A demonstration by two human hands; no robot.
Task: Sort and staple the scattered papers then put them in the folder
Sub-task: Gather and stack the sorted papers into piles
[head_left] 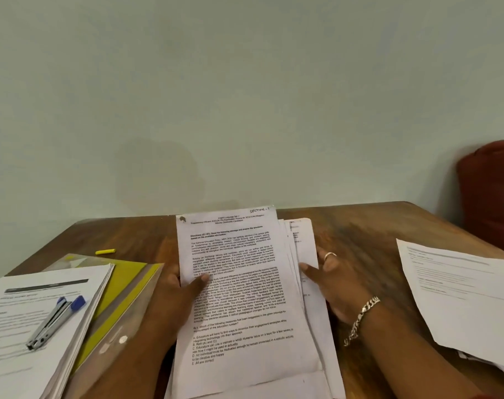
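A loose stack of printed papers [245, 298] stands tilted up off the wooden table [369, 234] in front of me. My left hand [178, 286] grips its left edge, thumb on the top sheet marked "Section - 1". My right hand [328, 275], with a ring and a chain bracelet, holds the fanned right edge, thumb on the sheets. To the left lies a second paper pile [23, 335] with a blue and metal stapler [56, 321] on top. Under it sits a clear and yellow folder [124, 292].
More sheets [461, 300] lie at the table's right edge. A small yellow highlighter cap [105, 251] rests behind the folder. A red cushion or chair back [492, 191] stands at the far right, and a pale wall rises behind the table.
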